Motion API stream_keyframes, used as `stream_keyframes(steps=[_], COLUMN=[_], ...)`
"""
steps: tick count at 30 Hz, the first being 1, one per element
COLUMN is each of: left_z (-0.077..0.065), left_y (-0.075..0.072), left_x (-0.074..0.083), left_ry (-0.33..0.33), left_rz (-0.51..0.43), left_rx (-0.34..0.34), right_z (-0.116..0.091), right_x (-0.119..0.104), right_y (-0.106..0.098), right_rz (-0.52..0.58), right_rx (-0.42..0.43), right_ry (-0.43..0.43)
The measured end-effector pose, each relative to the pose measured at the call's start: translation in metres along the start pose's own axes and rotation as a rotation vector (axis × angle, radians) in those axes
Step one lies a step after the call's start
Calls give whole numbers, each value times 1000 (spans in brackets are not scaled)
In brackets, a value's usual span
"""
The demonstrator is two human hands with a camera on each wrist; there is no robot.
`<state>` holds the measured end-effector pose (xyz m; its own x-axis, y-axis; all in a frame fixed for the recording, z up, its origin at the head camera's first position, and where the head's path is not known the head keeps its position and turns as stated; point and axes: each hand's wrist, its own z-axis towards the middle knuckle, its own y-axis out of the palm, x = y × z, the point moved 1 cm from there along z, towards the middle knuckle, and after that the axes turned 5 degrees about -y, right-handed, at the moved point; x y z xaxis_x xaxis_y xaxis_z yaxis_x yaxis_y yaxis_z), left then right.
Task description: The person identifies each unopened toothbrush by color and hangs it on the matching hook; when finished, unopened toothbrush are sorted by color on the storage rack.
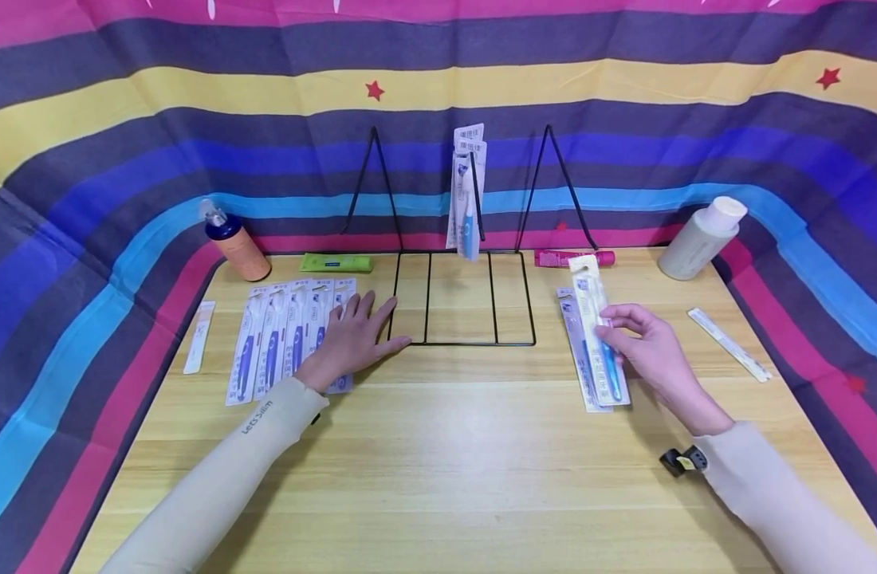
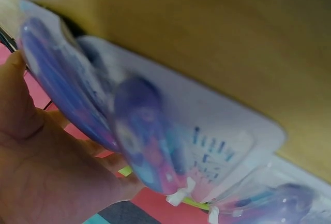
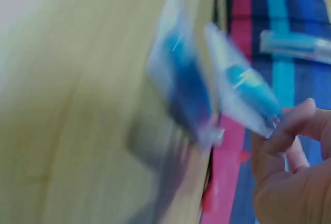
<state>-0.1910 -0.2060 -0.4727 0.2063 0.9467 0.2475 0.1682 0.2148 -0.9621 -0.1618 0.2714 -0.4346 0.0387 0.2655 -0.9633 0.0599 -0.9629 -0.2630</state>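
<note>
My right hand (image 1: 654,351) pinches the edge of a packaged toothbrush with a light-blue handle (image 1: 614,381), its pack tilted above the table. Just left of and partly under it lies another packaged blue toothbrush (image 1: 589,395). In the blurred right wrist view, the held pack (image 3: 245,92) hangs from thumb and fingers. My left hand (image 1: 352,335) has its fingers spread, lying over the rightmost of several purple-blue packaged toothbrushes (image 1: 269,351), fingertips beside the black wire rack (image 1: 463,344). Some packaged toothbrushes (image 1: 469,215) hang on the rack's middle hook.
An orange bottle (image 1: 246,249) and a green tube (image 1: 336,263) stand and lie at the back left. At the back right are a pink tube (image 1: 553,258) and a grey bottle (image 1: 700,239). Narrow packets lie at the left (image 1: 198,339) and right (image 1: 729,344).
</note>
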Motion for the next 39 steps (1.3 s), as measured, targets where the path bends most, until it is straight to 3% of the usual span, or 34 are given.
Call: stream_keyframes(steps=[3, 11, 16, 19, 25, 30, 39], left_z=[2, 2, 0, 1, 2, 3, 4], left_y=[2, 1, -2, -1, 0, 1, 3], left_x=[-2, -2, 2, 3, 2, -1, -4], left_ry=[4, -7, -5, -4, 0, 11, 11], left_rz=[-12, -17, -3, 4, -10, -27, -27], left_rx=[0, -14, -10, -8, -10, -7, -6], right_z=[-2, 0, 10, 14, 23, 44, 86], right_x=[-14, -59, -81, -90, -95, -99, -100], right_y=[20, 80, 102, 111, 123, 131, 143], right_rz=[121, 191, 240, 227, 220, 255, 235], right_rx=[-39, -61, -19, -20, -111, -191, -194], right_ry=[-41, -345, -515, -569, -544, -488, -451])
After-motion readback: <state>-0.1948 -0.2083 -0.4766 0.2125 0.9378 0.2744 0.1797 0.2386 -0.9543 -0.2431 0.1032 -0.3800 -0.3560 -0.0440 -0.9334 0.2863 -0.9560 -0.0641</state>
